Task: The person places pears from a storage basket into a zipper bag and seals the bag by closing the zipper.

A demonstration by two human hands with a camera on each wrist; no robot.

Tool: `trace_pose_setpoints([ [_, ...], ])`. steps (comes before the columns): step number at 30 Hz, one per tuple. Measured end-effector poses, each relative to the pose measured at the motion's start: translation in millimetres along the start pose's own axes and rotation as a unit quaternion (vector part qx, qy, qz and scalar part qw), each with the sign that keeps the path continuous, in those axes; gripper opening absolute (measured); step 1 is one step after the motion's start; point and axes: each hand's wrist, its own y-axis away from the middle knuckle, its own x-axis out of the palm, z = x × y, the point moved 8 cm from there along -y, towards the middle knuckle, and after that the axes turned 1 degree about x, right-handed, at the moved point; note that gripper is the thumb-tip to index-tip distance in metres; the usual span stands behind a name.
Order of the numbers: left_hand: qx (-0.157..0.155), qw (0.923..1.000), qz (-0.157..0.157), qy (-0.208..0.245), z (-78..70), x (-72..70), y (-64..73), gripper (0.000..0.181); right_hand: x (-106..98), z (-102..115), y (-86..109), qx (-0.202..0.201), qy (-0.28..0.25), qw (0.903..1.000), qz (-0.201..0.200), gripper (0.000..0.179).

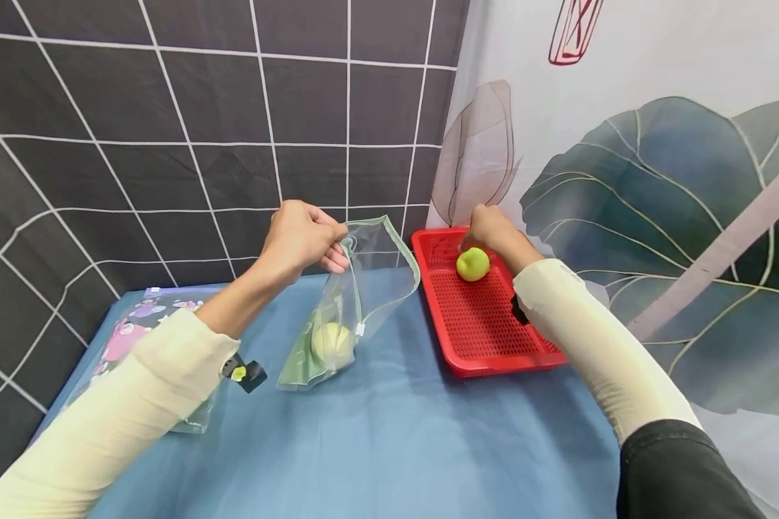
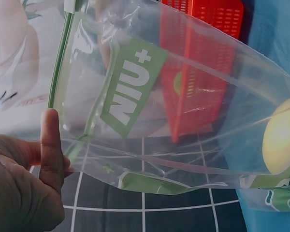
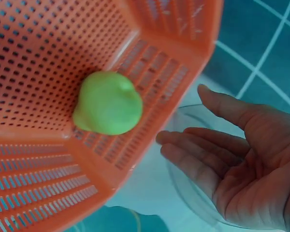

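Note:
My left hand (image 1: 308, 238) pinches the top edge of a clear zip bag (image 1: 301, 364) with a green base and a green label. The bag hangs with its mouth spread towards the right, and a pale yellow round fruit (image 1: 332, 343) lies in its bottom. At the far end of a red plastic basket (image 1: 487, 335) sits a yellow-green, lemon-like fruit (image 3: 108, 103) with a nubbed end. Over that end's rim is my right hand (image 3: 232, 154), holding nothing, its fingers extended and thumb apart, just short of the fruit.
On the left of the blue tablecloth (image 1: 376, 447) lies a flat printed bag (image 1: 126, 339) with pink figures, partly behind my left sleeve. A dark gridded cloth (image 1: 201, 94) backs the table, and a white leaf-patterned cloth (image 1: 675, 194) hangs on the right.

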Motion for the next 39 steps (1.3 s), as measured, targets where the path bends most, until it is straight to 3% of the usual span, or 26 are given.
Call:
trace_pose_setpoints([
  [2, 0.0, 1.0, 0.006, 0.003, 1.5, 3.0, 0.8, 0.026, 19.4, -21.0, -32.6, 0.008, 0.017, 0.9998, 0.012, 0.046],
  [6, -0.004, 0.9998, 0.02, 0.007, 7.0, 9.8, 2.0, 0.027, 45.7, -35.2, -53.4, 0.027, 0.013, 0.9976, 0.062, 0.051],
  [10, 0.003, 0.9996, 0.026, 0.01, 4.4, 14.7, -0.4, 0.025, 56.1, -43.5, -65.3, 0.044, 0.04, 0.9953, 0.077, 0.061],
  [15, 0.012, 0.9992, 0.037, 0.011, -2.0, 22.9, 0.2, 0.023, 56.1, -49.7, -53.8, 0.058, 0.069, 0.9928, 0.079, 0.058],
  [20, 0.018, 0.9991, 0.039, -0.002, -3.7, 24.0, 3.4, 0.024, 53.0, -37.9, -46.0, 0.041, 0.077, 0.9935, 0.073, 0.051],
  [24, 0.014, 0.999, 0.041, -0.014, 1.3, 24.4, 7.2, 0.025, 63.4, -34.9, -56.7, 0.026, 0.074, 0.994, 0.076, 0.05],
  [27, 0.01, 0.9992, 0.031, -0.021, 8.0, 12.4, 8.3, 0.028, 66.1, -12.6, -78.3, -0.014, 0.057, 0.9968, 0.054, 0.044],
  [29, 0.011, 0.9994, 0.021, -0.026, 11.4, 3.0, 8.9, 0.028, 56.0, 10.4, -76.1, -0.058, 0.029, 0.9975, 0.03, 0.043],
  [32, 0.012, 0.9994, 0.008, -0.031, 15.7, -10.0, 8.9, 0.027, 18.1, 61.4, -31.8, -0.101, -0.006, 0.9948, 0.001, 0.045],
  [36, 0.012, 0.9995, -0.001, -0.031, 20.2, -19.6, 6.4, 0.029, -36.4, 121.6, 53.5, -0.147, -0.053, 0.9868, -0.043, 0.04],
  [39, 0.015, 0.9994, -0.002, -0.032, 21.2, -20.8, 1.6, 0.029, -60.6, 141.5, 98.8, -0.189, -0.104, 0.9724, -0.09, 0.03],
])
